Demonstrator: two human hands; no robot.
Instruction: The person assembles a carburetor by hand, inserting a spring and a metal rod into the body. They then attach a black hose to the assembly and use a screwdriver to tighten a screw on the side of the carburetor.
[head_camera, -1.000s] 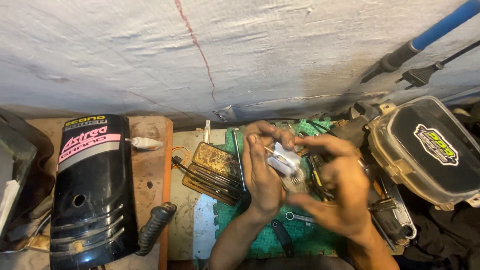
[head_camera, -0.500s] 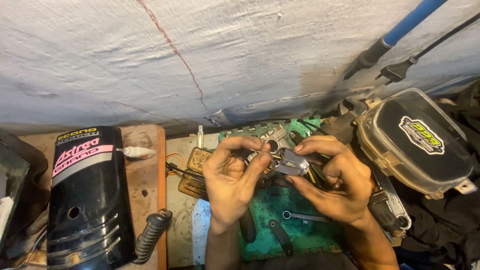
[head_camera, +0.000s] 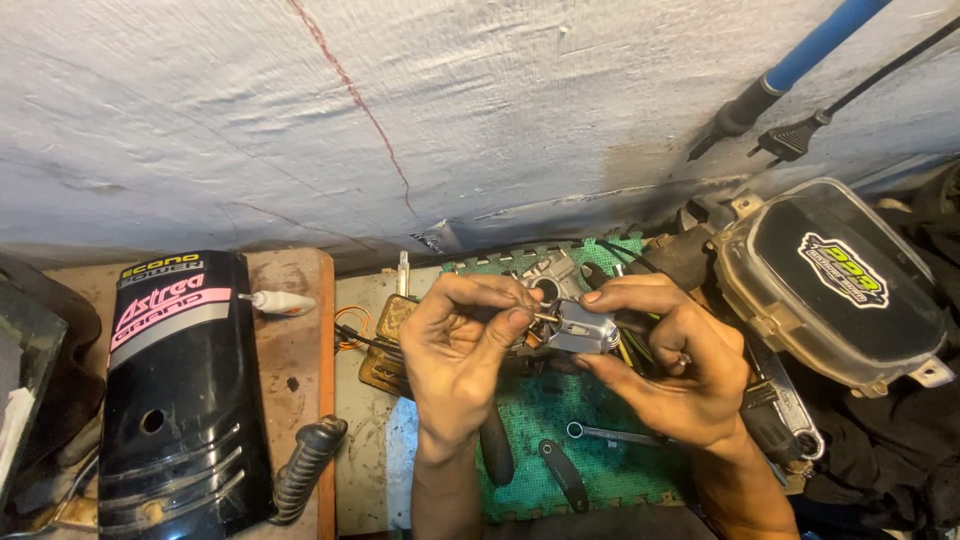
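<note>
Lying far left on the wooden bench, a black motorcycle cover panel (head_camera: 180, 390) sits beside a ribbed rubber grip (head_camera: 308, 465); above the green foam mat (head_camera: 560, 420), the left hand (head_camera: 455, 355) pinches a small brass pin at the grey metal switch part (head_camera: 580, 328), which the right hand (head_camera: 665, 370) clasps between thumb and fingers.

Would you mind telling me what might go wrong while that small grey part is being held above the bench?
The grey part is only pinched by the right hand, so it might slip onto the crowded green mat. The left hand works a thin brass pin, which could perhaps bend or drop among the tools.
</note>
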